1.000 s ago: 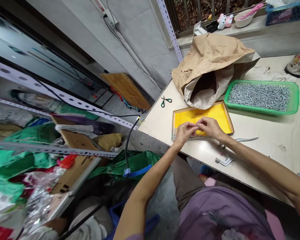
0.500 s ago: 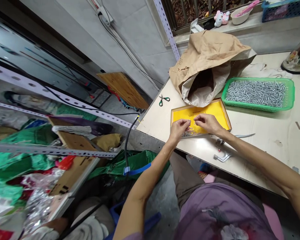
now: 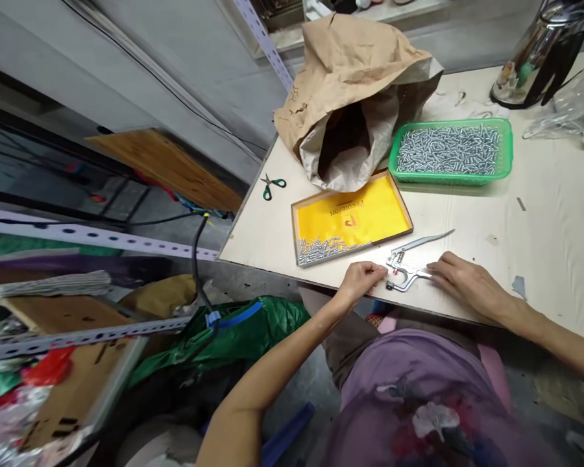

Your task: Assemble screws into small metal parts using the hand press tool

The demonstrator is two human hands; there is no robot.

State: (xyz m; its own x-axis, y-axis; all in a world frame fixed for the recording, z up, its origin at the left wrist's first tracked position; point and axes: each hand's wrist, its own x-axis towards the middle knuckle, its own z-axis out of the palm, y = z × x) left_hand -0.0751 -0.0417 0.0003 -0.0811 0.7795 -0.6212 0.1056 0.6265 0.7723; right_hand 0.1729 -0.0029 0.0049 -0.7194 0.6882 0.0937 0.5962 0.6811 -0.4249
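Observation:
A pair of silver pliers [image 3: 409,277] with a C-shaped jaw and a small spring lies at the table's front edge, its two handles spread apart. My right hand [image 3: 470,287] has its fingers closed at the end of the lower handle. Beside the jaw, my left hand [image 3: 363,282] is closed in a pinch; whatever is between the fingertips is too small to make out. Behind my left hand is a shallow box [image 3: 363,211] with a yellow bottom. Small metal pieces [image 3: 318,250] are heaped in its near left corner.
A green basket [image 3: 505,152] full of small metal pieces stands behind the box on the right. An open brown paper bag [image 3: 355,58] leans over the box's far edge. Scissors [image 3: 272,186] lie to the left, and a metal kettle [image 3: 540,58] stands at the back right.
Both hands have left the yellow-bottomed box. My left hand has come to the pliers' jaw and my right hand to their handle. The view has shifted to the right.

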